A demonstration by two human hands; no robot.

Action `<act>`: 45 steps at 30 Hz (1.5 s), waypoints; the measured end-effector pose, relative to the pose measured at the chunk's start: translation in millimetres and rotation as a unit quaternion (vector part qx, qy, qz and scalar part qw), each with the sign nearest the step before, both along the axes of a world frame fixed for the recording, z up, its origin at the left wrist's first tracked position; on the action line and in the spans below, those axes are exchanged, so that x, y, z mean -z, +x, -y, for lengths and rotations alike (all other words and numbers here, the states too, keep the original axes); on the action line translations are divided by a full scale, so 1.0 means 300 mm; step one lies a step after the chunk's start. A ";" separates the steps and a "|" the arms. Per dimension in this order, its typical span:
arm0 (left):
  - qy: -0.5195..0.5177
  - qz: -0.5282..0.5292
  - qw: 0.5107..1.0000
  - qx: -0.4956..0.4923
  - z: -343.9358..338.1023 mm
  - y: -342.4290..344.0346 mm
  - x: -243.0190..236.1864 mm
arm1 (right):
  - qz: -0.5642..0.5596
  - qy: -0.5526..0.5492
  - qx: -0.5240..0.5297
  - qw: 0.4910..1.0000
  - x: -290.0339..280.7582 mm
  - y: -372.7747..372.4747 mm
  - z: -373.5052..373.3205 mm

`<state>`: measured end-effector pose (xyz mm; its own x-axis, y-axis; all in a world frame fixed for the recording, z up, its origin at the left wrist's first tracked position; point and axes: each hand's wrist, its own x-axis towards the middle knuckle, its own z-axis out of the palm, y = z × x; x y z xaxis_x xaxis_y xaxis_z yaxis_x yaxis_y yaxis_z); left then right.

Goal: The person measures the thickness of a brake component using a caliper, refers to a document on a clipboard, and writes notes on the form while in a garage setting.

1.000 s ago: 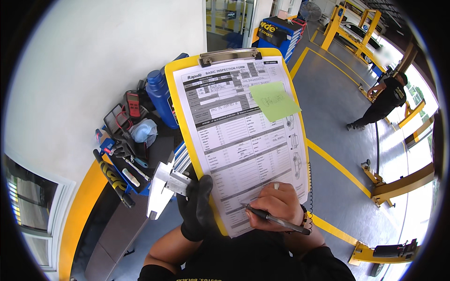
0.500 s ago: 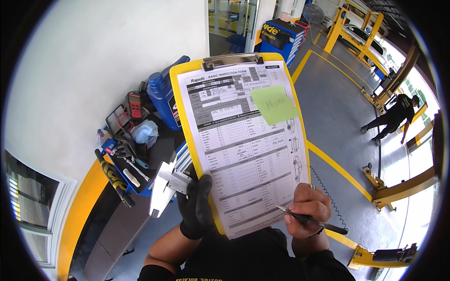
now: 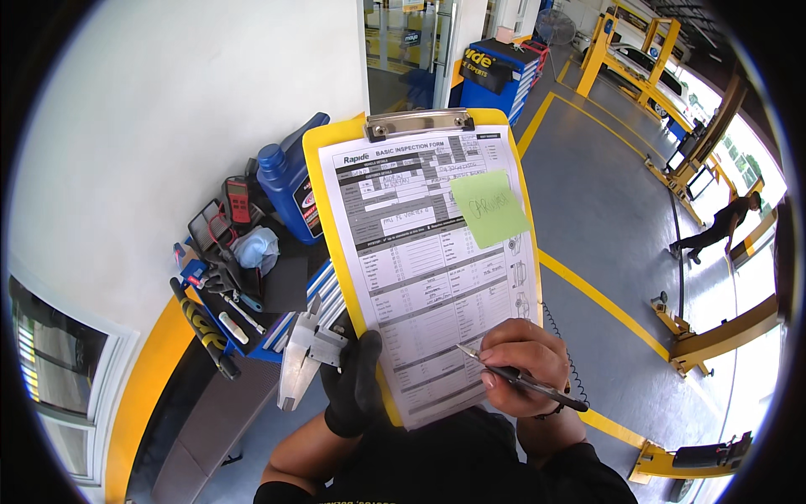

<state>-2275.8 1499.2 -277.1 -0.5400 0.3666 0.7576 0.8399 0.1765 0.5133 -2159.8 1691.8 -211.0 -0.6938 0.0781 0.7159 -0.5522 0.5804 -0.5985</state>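
My left hand (image 3: 356,382), in a black glove, is closed on the lower left edge of a yellow clipboard (image 3: 322,181). The same hand keeps a silver caliper (image 3: 311,353), whose jaws stick out to the left. A metal clip tops the board and pins down a printed form (image 3: 411,302) with handwriting in several boxes. A green sticky note (image 3: 492,208) covers part of its upper right. Bare, and with a ring on one finger in the earlier frame, my right hand (image 3: 531,361) grips a black pen (image 3: 537,386). The pen's tip is at the form's lower middle; contact is hard to judge.
To the left, a blue tool cart (image 3: 273,332) carries a blue jug (image 3: 285,189), a red meter (image 3: 238,202), a crumpled cloth (image 3: 256,250) and several tools. A coiled cord (image 3: 554,328) hangs behind the board. Yellow lifts (image 3: 726,328) and a walking person (image 3: 726,225) are at right.
My right hand and the pen have moved left and slightly up across the form. The clipboard's top sits a little lower in view. The person at right has moved on toward the right.
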 end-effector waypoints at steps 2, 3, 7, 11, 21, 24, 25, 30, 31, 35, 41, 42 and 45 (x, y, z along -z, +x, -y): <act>0.023 0.190 0.980 0.046 -0.002 0.020 -0.010 | 0.004 -0.016 -0.004 1.000 0.010 0.013 -0.009; 0.032 0.246 0.967 0.059 -0.002 0.022 -0.011 | 0.007 -0.023 -0.007 1.000 0.017 0.020 -0.016; 0.128 0.308 0.938 0.092 -0.004 0.007 -0.020 | -0.065 -0.006 0.162 0.985 0.081 0.000 -0.063; 0.056 0.063 0.996 0.011 0.083 -0.071 0.065 | 0.012 -0.128 0.304 0.944 0.124 -0.029 0.008; 0.155 0.387 0.904 0.098 0.227 -0.004 -0.123 | 0.203 -0.482 0.057 0.850 0.203 -0.007 -0.020; 0.163 0.313 0.933 0.073 0.267 -0.005 -0.061 | 0.174 -0.499 0.046 0.848 0.234 -0.022 -0.032; 0.202 0.376 0.898 0.107 0.324 -0.002 -0.050 | 0.169 -0.491 0.050 0.853 0.253 -0.029 -0.045; 0.212 0.355 0.909 0.044 0.649 0.036 -0.057 | 0.150 -0.465 0.108 0.866 0.251 0.009 -0.061; 0.176 0.325 0.929 0.006 0.715 0.058 -0.059 | 0.151 -0.462 0.102 0.868 0.249 0.019 -0.071; 0.172 0.335 0.926 -0.040 0.885 0.233 -0.178 | 0.169 -0.409 0.100 0.891 0.128 0.020 -0.069; 0.255 0.443 0.857 -0.063 0.808 0.670 -0.262 | 0.186 -0.252 0.062 0.948 0.015 -0.061 -0.130; 0.248 0.450 0.856 -0.064 0.830 0.776 -0.272 | 0.199 -0.242 0.052 0.948 -0.019 -0.067 -0.110; 0.234 0.468 0.845 -0.106 0.875 0.969 -0.276 | 0.229 -0.144 -0.008 0.963 -0.164 -0.216 -0.092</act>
